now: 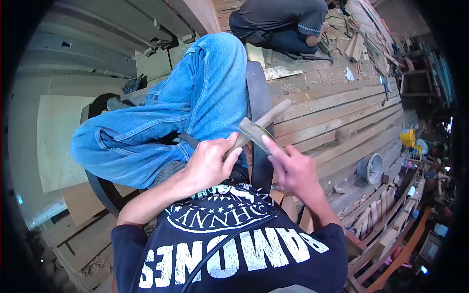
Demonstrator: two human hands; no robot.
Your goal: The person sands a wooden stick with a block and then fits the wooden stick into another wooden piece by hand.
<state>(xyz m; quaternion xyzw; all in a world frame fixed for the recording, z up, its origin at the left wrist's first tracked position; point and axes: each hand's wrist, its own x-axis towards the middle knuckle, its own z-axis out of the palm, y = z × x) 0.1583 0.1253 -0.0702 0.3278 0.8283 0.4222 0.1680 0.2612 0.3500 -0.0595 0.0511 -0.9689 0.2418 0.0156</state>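
Observation:
My left hand (213, 158) is closed around the lower end of a slim wooden stick (274, 113), which slants up to the right over the edge of my chair. Across this stick lies a second, flat wooden piece (251, 129), and the two cross near their middles. My right hand (294, 168) grips the lower end of that flat piece, index finger stretched along it. Both hands are close together above my lap, beside my jeans (215, 93). What the flat piece is exactly, I cannot make out.
A dark chair armrest (260, 90) runs beside my leg. Another person (278, 22) crouches at the top, near wood scraps. Long planks (337, 107) cover the floor on the right, with a white bucket (370, 168) and a yellow container (407, 137) farther off.

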